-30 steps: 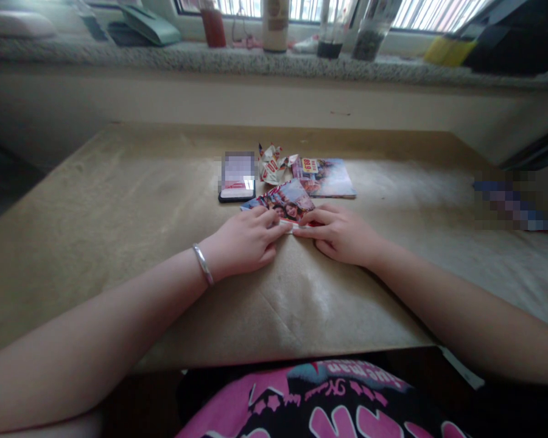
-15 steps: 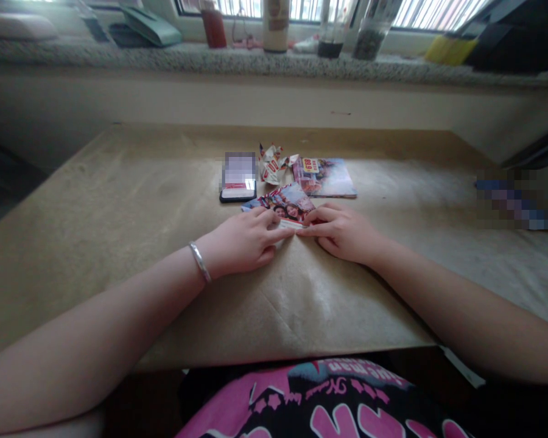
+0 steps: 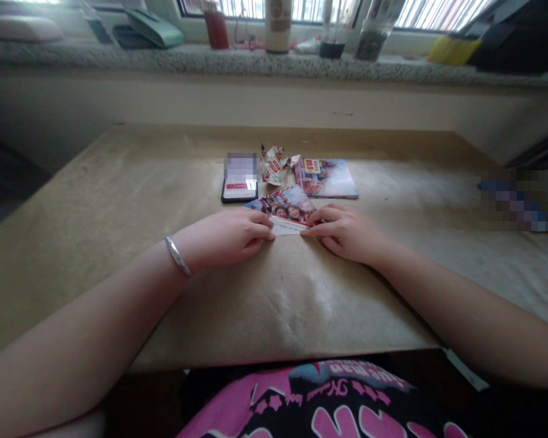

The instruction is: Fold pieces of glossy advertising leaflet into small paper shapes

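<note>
Leaflet (image 3: 288,211) flat on worktop (image 3: 119,201), centre, just in front of phone (image 3: 240,184). Left hand (image 3: 226,237) pinches its near-left edge, fingers curled; right hand (image 3: 347,234) grips near-right edge. Crumpled paper (image 3: 274,165) and booklet (image 3: 329,177) lie behind.

Paper-covered table (image 3: 119,201) beneath a speckled stone sill (image 3: 164,58) and bright barred window (image 3: 438,12)

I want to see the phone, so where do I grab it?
Pinch the phone by its two long edges, coming down from above: it lies flat on the table, with crumpled paper close on its right.
</note>
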